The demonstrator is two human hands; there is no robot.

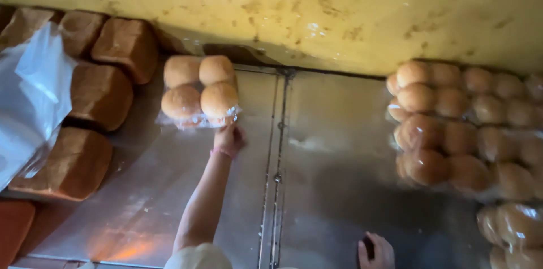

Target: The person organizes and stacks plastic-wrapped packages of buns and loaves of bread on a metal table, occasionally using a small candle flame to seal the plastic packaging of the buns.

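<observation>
A clear plastic pack of four round buns (199,92) lies on the metal table (339,150), close to the yellow wall. My left hand (228,140) reaches far forward and grips the near edge of this pack; a pink band sits at the wrist. My right hand (375,252) rests low on the table at the bottom edge of the view, partly cut off. A small dark shape shows by its fingers, and I cannot tell what it is.
Several brown square loaves (102,94) are stacked at the left, with crumpled clear plastic bags (28,94) over them. Several bagged packs of buns (458,128) pile up at the right. A stained yellow wall (339,9) bounds the far side. A seam (277,161) runs down the table.
</observation>
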